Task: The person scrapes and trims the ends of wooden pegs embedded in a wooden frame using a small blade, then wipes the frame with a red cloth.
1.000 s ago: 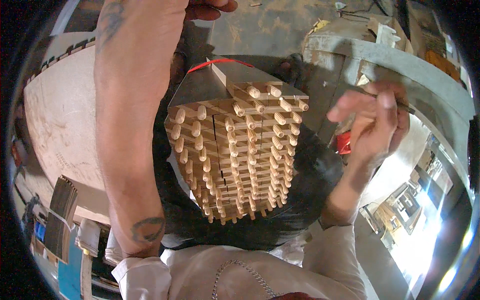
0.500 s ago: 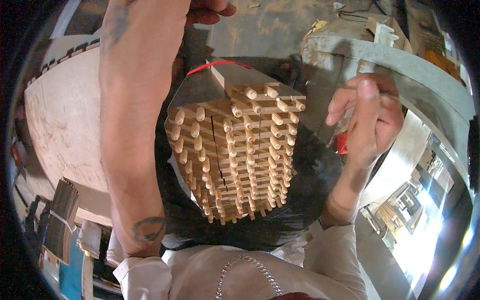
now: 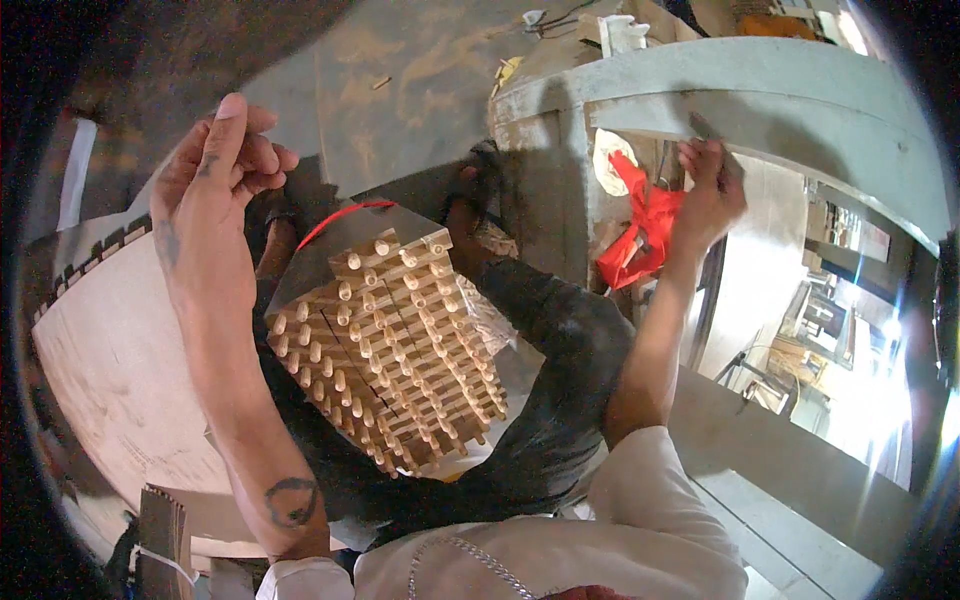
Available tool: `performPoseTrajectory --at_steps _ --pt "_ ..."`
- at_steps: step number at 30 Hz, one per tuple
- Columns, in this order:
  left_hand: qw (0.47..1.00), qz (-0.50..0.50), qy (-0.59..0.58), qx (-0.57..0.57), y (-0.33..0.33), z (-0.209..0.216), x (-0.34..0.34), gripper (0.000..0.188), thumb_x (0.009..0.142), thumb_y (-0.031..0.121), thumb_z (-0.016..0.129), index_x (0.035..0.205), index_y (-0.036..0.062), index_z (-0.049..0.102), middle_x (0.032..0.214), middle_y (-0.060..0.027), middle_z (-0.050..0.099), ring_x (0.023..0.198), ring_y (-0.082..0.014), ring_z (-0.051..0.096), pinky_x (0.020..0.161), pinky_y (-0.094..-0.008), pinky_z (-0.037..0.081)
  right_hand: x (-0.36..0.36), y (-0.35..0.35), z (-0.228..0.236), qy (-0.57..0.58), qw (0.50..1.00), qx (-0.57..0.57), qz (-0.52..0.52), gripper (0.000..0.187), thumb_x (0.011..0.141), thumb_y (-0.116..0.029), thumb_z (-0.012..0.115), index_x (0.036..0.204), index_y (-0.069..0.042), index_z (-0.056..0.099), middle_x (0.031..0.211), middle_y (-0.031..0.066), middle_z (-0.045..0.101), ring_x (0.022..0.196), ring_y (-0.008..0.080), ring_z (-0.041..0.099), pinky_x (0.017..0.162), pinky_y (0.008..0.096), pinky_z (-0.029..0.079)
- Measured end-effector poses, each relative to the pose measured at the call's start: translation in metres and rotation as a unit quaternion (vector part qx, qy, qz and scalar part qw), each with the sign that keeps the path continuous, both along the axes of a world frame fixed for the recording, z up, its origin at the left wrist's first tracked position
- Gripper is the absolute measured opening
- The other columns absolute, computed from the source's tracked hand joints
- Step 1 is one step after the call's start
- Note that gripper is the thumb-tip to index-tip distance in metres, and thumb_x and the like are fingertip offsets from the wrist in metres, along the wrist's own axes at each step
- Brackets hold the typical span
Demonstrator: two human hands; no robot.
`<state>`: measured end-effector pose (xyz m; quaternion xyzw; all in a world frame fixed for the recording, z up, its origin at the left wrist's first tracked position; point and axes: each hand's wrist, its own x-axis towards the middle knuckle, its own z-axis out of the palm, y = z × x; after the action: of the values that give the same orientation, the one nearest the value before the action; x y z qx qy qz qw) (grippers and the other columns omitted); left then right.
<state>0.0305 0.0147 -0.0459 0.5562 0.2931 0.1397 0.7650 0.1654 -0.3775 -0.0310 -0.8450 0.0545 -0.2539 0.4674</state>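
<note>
**Peg bundle unheld between the legs, both hands off it: main risk is shift or snag**

Status: peg bundle (image 3: 390, 345) sits between the dark-trousered legs (image 3: 545, 315), wooden pegs facing up at the wearer. Red band (image 3: 335, 222) crosses the dark face at its far end. No band visible across the peg end.

Left hand (image 3: 225, 160): raised past the bundle's far left corner, fingers loosely half curled, nothing visible in it. Right hand (image 3: 715, 190): out by the grey bench (image 3: 790, 90), fingers drawn narrow, red strip (image 3: 640, 225) just beside it. Fingertips are small and dark there, so can't tell whether it's pinching anything.

What could go wrong:
- Bundle tips or slides. Cause: neither hand on it; legs parting or turning would shift it.
- Pieces slip against each other. Cause: dark gap running down between the pegs, upper edge stepped, only that one band visible. A one-sided push would likely open the gap.
- Pegs catch. Cause: they stick out in dense rows; trousers or the clear plastic (image 3: 518, 360) on the right could hook on them. Sideways knock might loosen or crack one.
- Red strip tangles. Cause: it lies loose and bunched by the right wrist, near the cream disc (image 3: 612, 163); a quick pull could drag both.
</note>
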Motion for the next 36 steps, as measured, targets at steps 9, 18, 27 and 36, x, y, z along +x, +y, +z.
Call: performPoseTrajectory --at_steps 9,18,27,36 --pt "1.000 0.000 0.004 -0.006 -0.006 -0.001 0.005 0.032 0.100 0.030 0.068 0.093 -0.0009 0.072 0.073 -0.0020 0.062 0.074 -0.0152 0.065 0.071 -0.0261 0.049 0.008 -0.096 -0.053 0.175 0.984 -0.036 -0.002 0.030 0.095 -0.022 0.067 0.104 0.007 0.069 0.087 0.0170 0.072 0.074 0.0244 0.073 0.067 0.0303 0.058" --pt "0.999 -0.029 0.000 -0.018 -0.009 -0.003 0.010 0.029 0.099 0.029 0.069 0.094 -0.0001 0.072 0.075 -0.0017 0.061 0.077 -0.0153 0.065 0.076 -0.0277 0.050 -0.014 -0.213 -0.111 0.210 0.959 -0.127 -0.142 0.028 0.094 -0.028 0.063 0.104 -0.006 0.075 0.087 0.0129 0.075 0.073 0.0249 0.072 0.065 0.0404 0.057" --pt "0.999 -0.040 -0.014 -0.033 -0.008 -0.011 0.015 0.029 0.097 0.029 0.071 0.096 0.0008 0.072 0.076 -0.0026 0.064 0.078 -0.0162 0.067 0.075 -0.0287 0.050 -0.033 -0.216 -0.121 0.388 0.850 -0.310 -0.177 0.035 0.087 -0.039 0.063 0.106 -0.014 0.078 0.107 0.0236 0.073 0.103 0.0411 0.068 0.089 0.0490 0.052" --pt "0.999 -0.044 -0.015 -0.014 -0.007 -0.013 0.011 0.027 0.098 0.030 0.071 0.096 0.0024 0.070 0.076 -0.0012 0.063 0.078 -0.0164 0.066 0.074 -0.0283 0.049 -0.017 -0.166 -0.069 0.171 0.923 -0.237 -0.249 0.028 0.099 -0.029 0.066 0.097 -0.001 0.067 0.085 0.0074 0.068 0.064 0.0178 0.057 0.057 0.0342 0.050"
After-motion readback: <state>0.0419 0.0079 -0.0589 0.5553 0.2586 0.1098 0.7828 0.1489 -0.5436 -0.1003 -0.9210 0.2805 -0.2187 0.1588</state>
